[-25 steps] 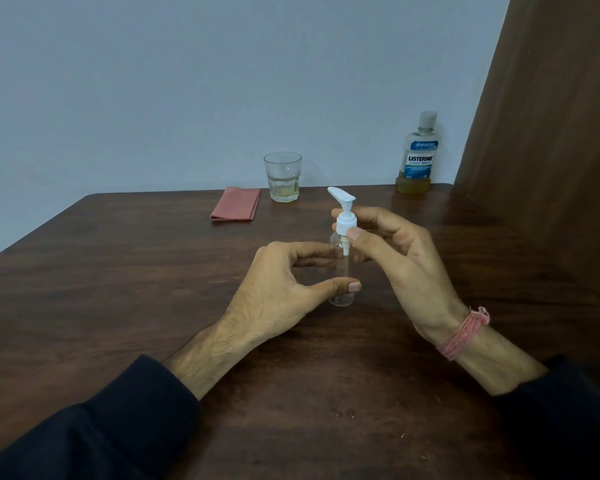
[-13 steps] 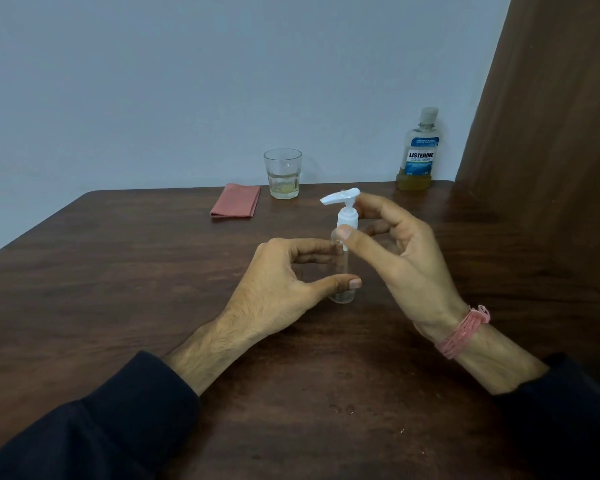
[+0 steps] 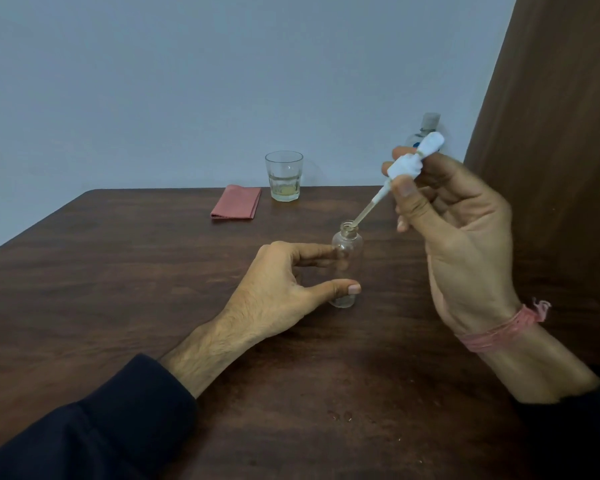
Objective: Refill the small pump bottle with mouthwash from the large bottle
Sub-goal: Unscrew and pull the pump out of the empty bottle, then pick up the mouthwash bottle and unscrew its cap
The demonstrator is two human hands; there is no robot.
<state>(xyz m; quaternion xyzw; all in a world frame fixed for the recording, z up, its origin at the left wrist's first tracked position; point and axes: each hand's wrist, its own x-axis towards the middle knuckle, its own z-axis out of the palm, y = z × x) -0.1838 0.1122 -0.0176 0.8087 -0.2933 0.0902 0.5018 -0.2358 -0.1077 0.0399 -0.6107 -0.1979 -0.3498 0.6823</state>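
Left grip point(image 3: 284, 289) pinches small bottle point(image 3: 347, 261); right grip point(image 3: 465, 237) holds pump head point(image 3: 407, 164).

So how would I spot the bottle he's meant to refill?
Start at the dark wooden table and find the left hand near its middle. The small clear bottle it holds stands upright, open-necked and almost empty, unlike the glass behind.

Both my arms are in dark navy sleeves, pushed back a little so my forearms show bare. My left hand point(image 3: 274, 299) wears nothing. Around the wrist below my right hand point(image 3: 465, 244) I have a pink thread band point(image 3: 499, 332), wound several times, its frayed knot sticking out.
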